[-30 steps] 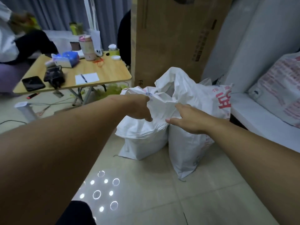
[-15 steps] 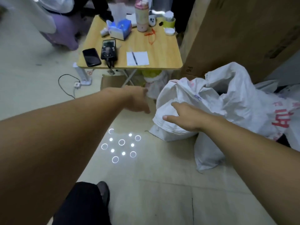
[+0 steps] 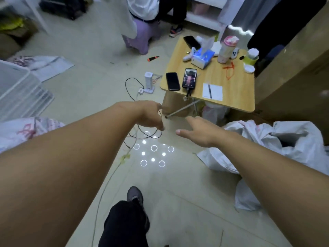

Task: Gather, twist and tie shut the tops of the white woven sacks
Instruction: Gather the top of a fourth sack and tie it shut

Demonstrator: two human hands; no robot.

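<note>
Our left hand [image 3: 146, 114] hung over the floor [image 3: 178, 202] with its fingers [image 3: 157, 123] loosely curled downward and gripping nothing. A black cable [image 3: 130, 90] looped on the floor just beneath them, and we could not tell whether they touched it. Our right hand [image 3: 199, 135] was stretched out palm down beside the left, its fingers [image 3: 193, 121] straight and spread wide, also holding nothing. The white woven sacks [image 3: 309, 148] lay crumpled on the floor at our right, apart from both hands. Their tops were slack and one dark mouth gaped open, and our right forearm crossed in front of them. Beyond the hands stood a low wooden counter [image 3: 235, 97]. It carried two phones [image 3: 172, 81] side by side, a tissue box [image 3: 203, 58], a pink cup [image 3: 227, 49] and a sheet of paper [image 3: 216, 90] with a pen [image 3: 210, 89] on it. One grey shoe [image 3: 135, 195] showed near the bottom, planted on the floor between our arms. Farther back another person [image 3: 142, 8] sat on a purple stool [image 3: 140, 41]
</note>
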